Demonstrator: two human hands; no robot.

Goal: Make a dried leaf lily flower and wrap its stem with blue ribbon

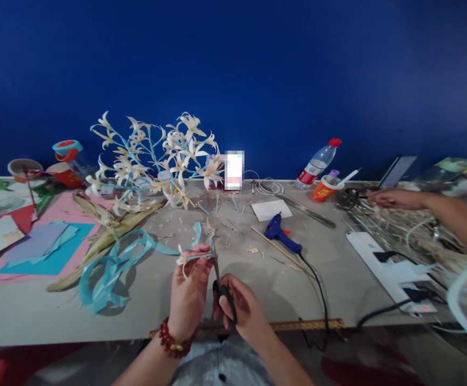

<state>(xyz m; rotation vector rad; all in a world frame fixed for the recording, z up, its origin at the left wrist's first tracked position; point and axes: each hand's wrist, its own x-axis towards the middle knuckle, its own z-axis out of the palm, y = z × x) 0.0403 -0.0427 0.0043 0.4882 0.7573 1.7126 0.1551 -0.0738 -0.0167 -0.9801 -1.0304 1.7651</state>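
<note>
My left hand (189,284), with a red bead bracelet at its wrist, pinches a small white flower (183,259) on a light blue stem. In my right hand (239,305) are black-handled scissors (224,296), fingers wrapped round the handles. Their blades point up and away, beside the stem at my left fingertips; whether they touch it I cannot tell. A light blue ribbon (100,284) lies looped on the table to the left. Behind my hands stands a bunch of cream flowers (177,155) on light blue stems.
A blue glue gun (276,231) and a wooden stick (281,251) lie right of centre. Farther right are a bottle (316,166), an orange cup (325,188) and a power strip (386,273). Another person's hand (398,198) reaches in over dry material. Coloured paper (73,252) lies left.
</note>
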